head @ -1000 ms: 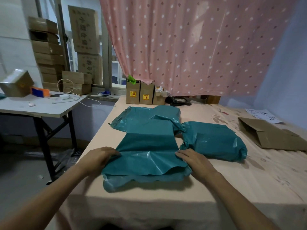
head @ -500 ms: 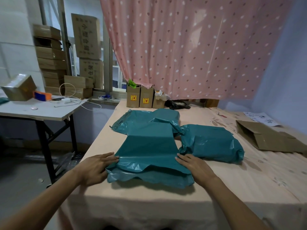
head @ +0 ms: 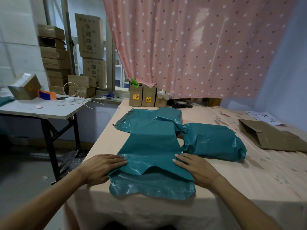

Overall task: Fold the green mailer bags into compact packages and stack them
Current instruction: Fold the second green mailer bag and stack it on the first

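Note:
A green mailer bag [head: 150, 156] lies flat in front of me on the pink-covered table [head: 249, 180], its upper layer folded toward me over the near part. My left hand [head: 101, 168] rests palm down on its left edge, fingers spread. My right hand [head: 194, 166] presses flat on its right edge. A folded green package [head: 214, 141] sits to the right, just beyond my right hand. Another green mailer bag [head: 147, 120] lies behind, partly under the front one.
Three small cardboard boxes [head: 147, 97] stand at the table's far edge below a pink dotted curtain [head: 199, 47]. A flat brown box [head: 269, 135] lies at the right. A white side table [head: 41, 107] with boxes and a cable stands left.
Both hands slid from gripping the bag's near corners to lying flat on its side edges. The bag's near edge has flattened out. The view has tilted slightly.

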